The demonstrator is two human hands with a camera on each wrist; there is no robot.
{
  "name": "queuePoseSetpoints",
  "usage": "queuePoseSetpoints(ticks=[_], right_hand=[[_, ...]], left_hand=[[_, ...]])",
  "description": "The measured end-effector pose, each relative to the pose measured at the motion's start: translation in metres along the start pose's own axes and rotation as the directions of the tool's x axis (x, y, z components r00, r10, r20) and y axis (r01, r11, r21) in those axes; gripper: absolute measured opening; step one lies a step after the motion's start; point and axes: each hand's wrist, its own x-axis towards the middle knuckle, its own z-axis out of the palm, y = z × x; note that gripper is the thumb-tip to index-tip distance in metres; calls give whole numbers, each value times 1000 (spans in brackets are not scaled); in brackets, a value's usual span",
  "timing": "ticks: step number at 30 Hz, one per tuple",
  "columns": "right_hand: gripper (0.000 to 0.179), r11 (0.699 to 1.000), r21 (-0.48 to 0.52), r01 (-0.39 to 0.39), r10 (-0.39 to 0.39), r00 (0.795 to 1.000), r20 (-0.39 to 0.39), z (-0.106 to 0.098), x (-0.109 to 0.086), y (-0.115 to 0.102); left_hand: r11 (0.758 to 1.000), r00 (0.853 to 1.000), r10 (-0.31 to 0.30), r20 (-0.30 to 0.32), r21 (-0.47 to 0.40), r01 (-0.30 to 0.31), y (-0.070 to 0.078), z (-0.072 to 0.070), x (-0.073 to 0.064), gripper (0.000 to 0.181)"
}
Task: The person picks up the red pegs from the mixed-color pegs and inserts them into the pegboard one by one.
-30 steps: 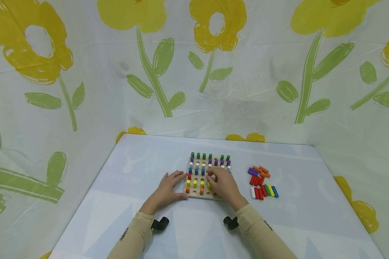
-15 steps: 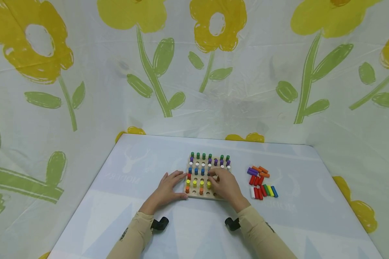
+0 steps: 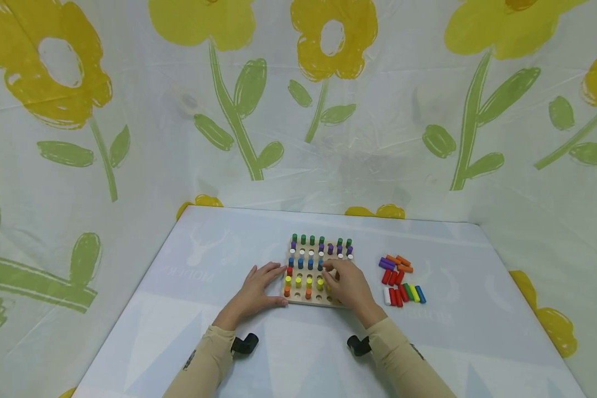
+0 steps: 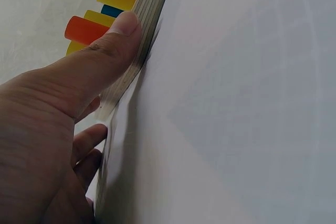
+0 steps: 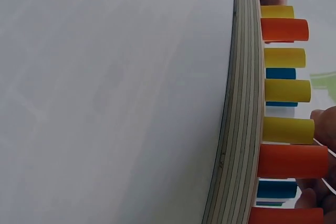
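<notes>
A wooden pegboard (image 3: 304, 302) holds rows of upright coloured pegs. My left hand (image 3: 256, 288) rests at its left front corner, index fingertip by the left side. In the left wrist view the thumb (image 4: 92, 64) lies straight against the front edge. Over the board's right half is my right hand (image 3: 350, 286), thumb and index fingertips bent right beside the fourth blue peg (image 3: 320, 265), which stands in its hole. Nothing shows between those fingertips. The right wrist view has only part of that hand (image 5: 324, 127), behind yellow pegs (image 5: 287, 129) and orange pegs (image 5: 292, 161).
Loose pegs lie right of the board: orange ones (image 3: 404, 268), purple ones (image 3: 387, 264), several red ones (image 3: 394, 277), and a row with white (image 3: 387, 297), green (image 3: 408, 292), yellow (image 3: 415, 293) and blue (image 3: 420, 294). A flowered curtain (image 3: 378, 127) hangs behind the table.
My right hand has shifted slightly right, its fingertips drawing off the fourth blue peg, which now shows standing in the row. The left hand keeps its place on the board.
</notes>
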Motion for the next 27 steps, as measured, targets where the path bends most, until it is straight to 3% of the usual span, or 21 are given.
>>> queuePoseSetpoints(ticks=[17, 27], right_hand=[[22, 1000, -8, 23, -23, 999, -26, -2, -3, 12], [17, 999, -29, -16, 15, 1000, -10, -4, -4, 15]], left_hand=[[1000, 1000, -3, 12, -8, 3, -2, 1, 2, 91], [1000, 1000, -5, 17, -11, 5, -2, 0, 2, 91]])
